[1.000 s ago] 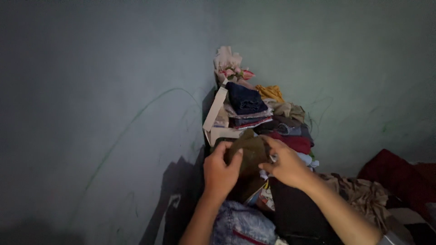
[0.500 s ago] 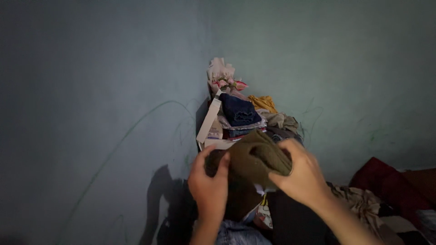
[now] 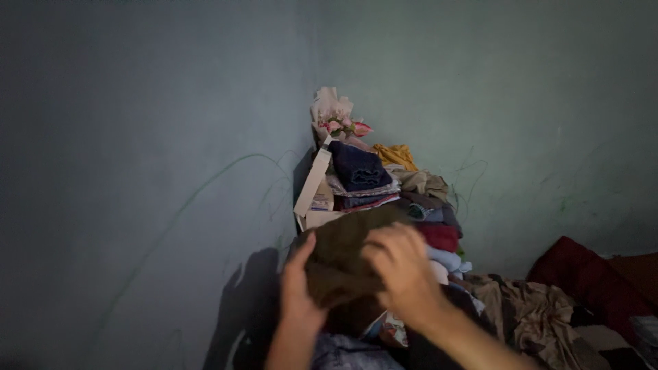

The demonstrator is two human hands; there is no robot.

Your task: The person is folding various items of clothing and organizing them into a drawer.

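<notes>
Both hands gripped a dark olive-brown garment (image 3: 343, 257) held up in front of the corner clothes pile (image 3: 404, 192). Left hand (image 3: 298, 288) clamped its left edge, thumb up; right hand (image 3: 401, 270) pressed fingers over its right side, motion-blurred. Garment looked bunched and part-folded, not flat, not yet set on any stack; folding seemed midway. Fabric read soft, thick, matte, no print visible. Cream box (image 3: 314, 195) stood behind it; a crumpled tan cloth (image 3: 531, 312) lay to the right.

Hidden, blurred and cut off

The right hand (image 3: 404, 274) is motion-blurred, its fingertips indistinct; both forearms run off the bottom edge. The olive-brown cloth (image 3: 343, 253) hides what lies beneath it, and the dark red fabric (image 3: 582, 274) is cut by the right edge.
</notes>
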